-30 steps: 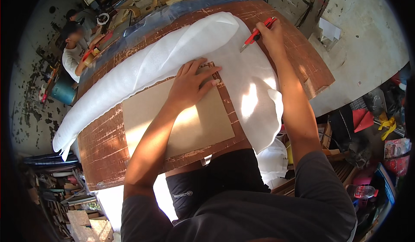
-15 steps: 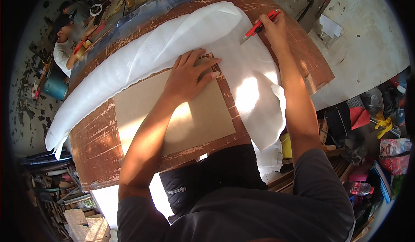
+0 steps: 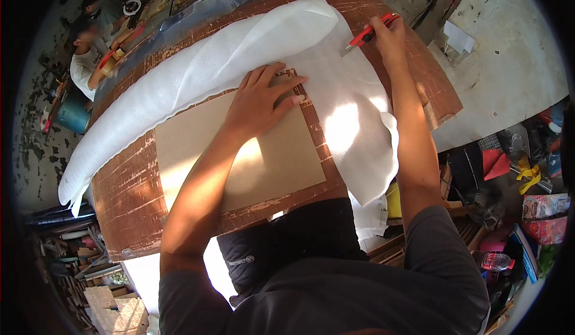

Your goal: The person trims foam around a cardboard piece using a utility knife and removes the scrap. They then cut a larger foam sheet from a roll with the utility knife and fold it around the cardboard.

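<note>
Fingers spread, my left hand (image 3: 260, 99) lies flat on a brown rectangular board (image 3: 278, 149) and bears on its far right corner. In my right hand (image 3: 389, 40) is a red utility knife (image 3: 370, 34), its blade pointing left and down over the white foam sheet (image 3: 317, 65). Whether the tip touches the sheet I cannot tell. The sheet's far part is folded over into a long loose roll (image 3: 179, 77) beyond the board. Its right part drapes toward me past the board's right side, with one edge curled up near my right forearm.
Everything rests on a scratched reddish-brown tabletop (image 3: 129, 185). Clear plastic film (image 3: 197, 17) runs along its far edge. Two people work at the far left, near a teal bucket (image 3: 73, 118). Wood scraps (image 3: 114, 305) lie lower left; packets and a plastic bottle (image 3: 496, 261) lie at right.
My right hand has moved slightly right with the knife, and the blade tip has shifted right over the sheet. My left hand stays on the board.
</note>
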The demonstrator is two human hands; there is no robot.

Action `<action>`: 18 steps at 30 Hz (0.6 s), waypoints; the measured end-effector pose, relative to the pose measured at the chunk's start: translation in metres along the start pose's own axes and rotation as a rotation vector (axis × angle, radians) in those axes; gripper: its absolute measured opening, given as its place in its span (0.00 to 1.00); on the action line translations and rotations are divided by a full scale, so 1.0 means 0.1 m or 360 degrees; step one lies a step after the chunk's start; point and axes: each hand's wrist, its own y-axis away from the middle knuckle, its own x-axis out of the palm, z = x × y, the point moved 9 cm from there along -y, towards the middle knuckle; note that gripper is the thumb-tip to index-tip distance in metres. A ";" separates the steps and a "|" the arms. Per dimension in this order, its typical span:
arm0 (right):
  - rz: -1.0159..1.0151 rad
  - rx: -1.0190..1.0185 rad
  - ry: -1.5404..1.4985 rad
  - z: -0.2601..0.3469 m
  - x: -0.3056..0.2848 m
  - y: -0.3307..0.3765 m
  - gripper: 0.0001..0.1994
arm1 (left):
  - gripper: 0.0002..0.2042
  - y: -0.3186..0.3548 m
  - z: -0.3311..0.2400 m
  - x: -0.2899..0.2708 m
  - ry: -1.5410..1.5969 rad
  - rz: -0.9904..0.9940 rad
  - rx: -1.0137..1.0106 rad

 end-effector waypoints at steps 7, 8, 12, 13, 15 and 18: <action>-0.0032 -0.0007 0.0098 0.00 -0.10 -0.05 0.18 | 0.22 0.00 0.00 0.00 -0.0010 -0.0003 0.0002; -0.0063 0.0001 0.0129 -0.01 -0.13 -0.06 0.18 | 0.22 0.00 0.00 0.00 -0.0007 -0.0004 0.0004; -0.0095 -0.0027 0.0143 -0.03 -0.19 -0.09 0.19 | 0.22 0.01 0.01 0.01 -0.0025 -0.0014 0.0004; -0.0094 -0.0021 0.0137 -0.04 -0.19 -0.09 0.19 | 0.22 0.01 0.01 0.00 -0.0013 -0.0026 0.0009; -0.0095 -0.0016 0.0154 -0.05 -0.20 -0.10 0.19 | 0.22 0.00 0.00 0.00 0.0005 -0.0045 0.0012; -0.0093 -0.0015 0.0195 -0.06 -0.22 -0.10 0.19 | 0.22 0.01 0.00 0.00 0.0022 -0.0051 0.0012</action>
